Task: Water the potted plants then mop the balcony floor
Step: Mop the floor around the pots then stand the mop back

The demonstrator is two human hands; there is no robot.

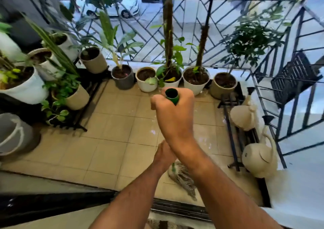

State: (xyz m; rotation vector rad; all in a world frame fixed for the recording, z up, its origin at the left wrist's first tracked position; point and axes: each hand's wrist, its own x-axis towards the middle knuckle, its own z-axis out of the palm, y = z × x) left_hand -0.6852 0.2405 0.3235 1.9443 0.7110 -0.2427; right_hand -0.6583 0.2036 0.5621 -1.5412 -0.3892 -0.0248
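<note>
head view: right hand point(172, 113) wraps the stiff, light mop handle point(172, 95) top; left hand point(164, 156) grips lower; the soft mop head point(182, 178) likely drags heavy when wet.

both hands gripping mop handle point(172, 96), tiled floor point(114, 137)

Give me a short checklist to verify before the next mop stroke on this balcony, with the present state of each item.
1. Top grip: right hand closed around the end of the green mop handle: ok.
2. Lower grip: left hand on the handle further down, partly hidden by the right forearm: cannot tell.
3. Beige string mop head lies on the beige tiled floor: ok.
4. Middle of the floor free of objects: ok.
5. Two cream watering cans stand on the black rack at the right, off the tiles: ok.
6. Grey bucket at the left edge, contents not visible: cannot tell.
</note>
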